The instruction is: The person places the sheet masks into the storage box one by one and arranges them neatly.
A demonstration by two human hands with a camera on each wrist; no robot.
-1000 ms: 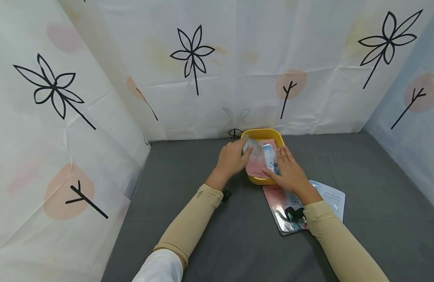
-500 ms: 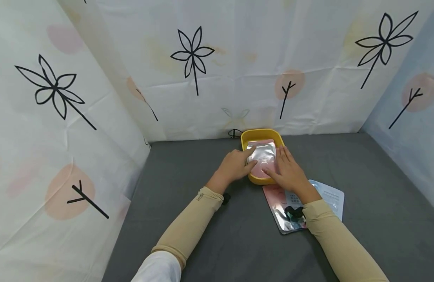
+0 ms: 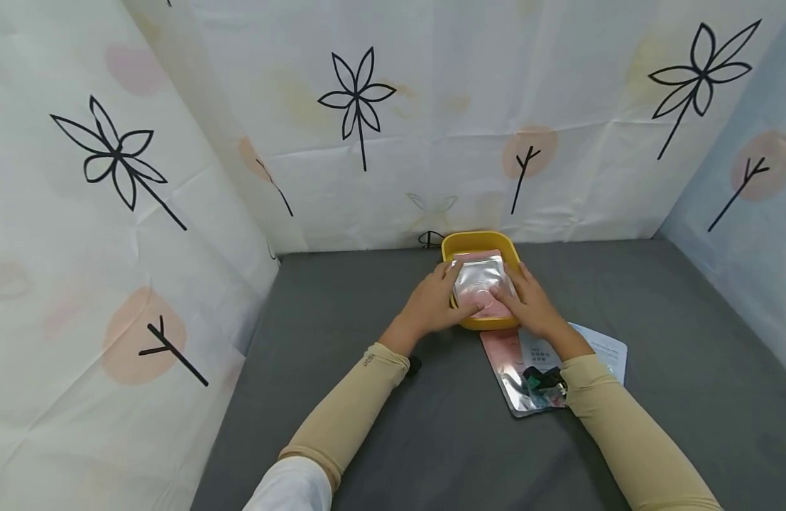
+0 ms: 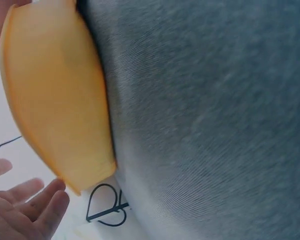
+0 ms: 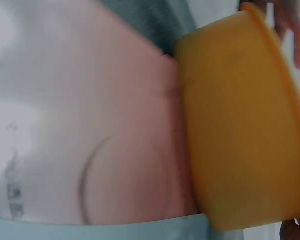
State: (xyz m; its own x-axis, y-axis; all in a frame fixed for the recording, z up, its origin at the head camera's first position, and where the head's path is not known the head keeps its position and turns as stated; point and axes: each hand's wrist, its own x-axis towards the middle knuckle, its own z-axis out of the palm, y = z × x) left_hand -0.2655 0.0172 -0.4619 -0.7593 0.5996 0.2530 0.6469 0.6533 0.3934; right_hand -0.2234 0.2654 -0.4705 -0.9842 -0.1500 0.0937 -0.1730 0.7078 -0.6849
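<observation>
A yellow bin (image 3: 481,238) stands near the back edge of the table. Inside it lies a flat pink-and-silver sachet (image 3: 485,270), with a pink edge showing behind it. My left hand (image 3: 434,298) is at the bin's left side, fingers extended over the sachet's left edge and thumb across its lower part. On the opposite side my right hand (image 3: 533,301) has its fingers along the right rim and its thumb on the sachet. In the left wrist view the bin's outer wall (image 4: 55,95) shows, with loosely extended fingers near its rim.
More flat packets lie in front of the bin, partly under my right wrist: a pink-and-silver one (image 3: 503,355) and a pale blue one (image 3: 603,348). The grey table (image 3: 367,298) meets a patterned white cloth wall (image 3: 469,170) right behind the bin.
The small blue-and-white printed side seen on the sachet earlier has given way to a silver-and-pink one. My left hand moved down along the bin's left side; both hands now flank the sachet.
</observation>
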